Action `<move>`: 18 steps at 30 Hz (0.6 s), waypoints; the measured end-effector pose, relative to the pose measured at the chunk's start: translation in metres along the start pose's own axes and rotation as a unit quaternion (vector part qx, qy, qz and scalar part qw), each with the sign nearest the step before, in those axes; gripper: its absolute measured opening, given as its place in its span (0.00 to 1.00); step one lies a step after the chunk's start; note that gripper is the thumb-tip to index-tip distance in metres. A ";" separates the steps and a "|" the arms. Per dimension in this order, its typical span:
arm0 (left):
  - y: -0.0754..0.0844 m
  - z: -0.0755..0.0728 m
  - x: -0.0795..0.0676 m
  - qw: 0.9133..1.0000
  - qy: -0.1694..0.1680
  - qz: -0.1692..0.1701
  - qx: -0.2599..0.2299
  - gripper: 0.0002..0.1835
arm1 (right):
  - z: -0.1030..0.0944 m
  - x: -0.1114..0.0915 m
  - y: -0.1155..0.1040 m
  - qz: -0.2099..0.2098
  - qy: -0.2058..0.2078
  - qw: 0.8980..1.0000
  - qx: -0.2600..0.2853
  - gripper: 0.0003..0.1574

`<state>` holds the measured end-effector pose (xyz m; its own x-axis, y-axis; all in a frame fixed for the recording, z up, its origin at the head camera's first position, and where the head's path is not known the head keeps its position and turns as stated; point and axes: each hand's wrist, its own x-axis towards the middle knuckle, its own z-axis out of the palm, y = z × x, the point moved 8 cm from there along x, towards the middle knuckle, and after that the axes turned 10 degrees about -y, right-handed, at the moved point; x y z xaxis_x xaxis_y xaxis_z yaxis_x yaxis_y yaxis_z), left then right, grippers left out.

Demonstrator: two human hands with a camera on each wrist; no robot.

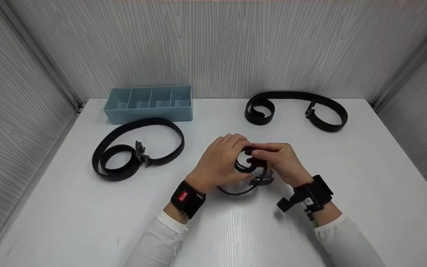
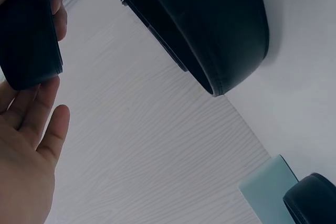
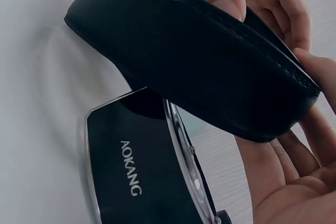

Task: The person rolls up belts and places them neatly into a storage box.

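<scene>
A black belt [image 1: 245,169] is partly rolled into a coil between my two hands. My left hand [image 1: 219,163] grips the coil from the left, fingers over its far side and thumb at the near side. On the right, my right hand [image 1: 282,161] pinches the belt strap with thumb and fingers. A loose loop of the strap hangs toward me below the coil. Beside it, the plate buckle [image 3: 131,161] shows a silver edge and the letters AOKANG. In the left wrist view, fingers hold the rolled strap [image 2: 29,40] at the upper left.
A second black belt [image 1: 100,157], partly coiled, lies at the left with its buckle upright. A third belt [image 1: 291,95] lies at the back right, one end curled. Behind the left belt stands a blue box [image 1: 148,114] with several compartments. Grey wood-grain walls [image 1: 221,48] surround the white table [image 1: 124,222].
</scene>
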<state>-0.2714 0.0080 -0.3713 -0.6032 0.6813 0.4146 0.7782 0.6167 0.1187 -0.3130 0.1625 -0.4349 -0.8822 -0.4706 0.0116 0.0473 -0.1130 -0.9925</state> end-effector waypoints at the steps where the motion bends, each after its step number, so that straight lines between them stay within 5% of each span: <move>1: 0.000 0.000 0.000 1.000 0.001 -0.002 0.001 0.39 | 0.001 0.000 0.000 -0.003 -0.002 1.000 0.001 0.22; 18: -0.005 -0.008 -0.002 0.996 0.070 -0.038 0.038 0.43 | 0.010 -0.002 -0.003 -0.032 0.019 0.999 0.020 0.27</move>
<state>-0.2722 0.0005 -0.3653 -0.6256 0.5723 0.5301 0.7119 0.6968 0.0879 -0.3067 0.1546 -0.4309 -0.9013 -0.4278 0.0687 0.0093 -0.1775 -0.9841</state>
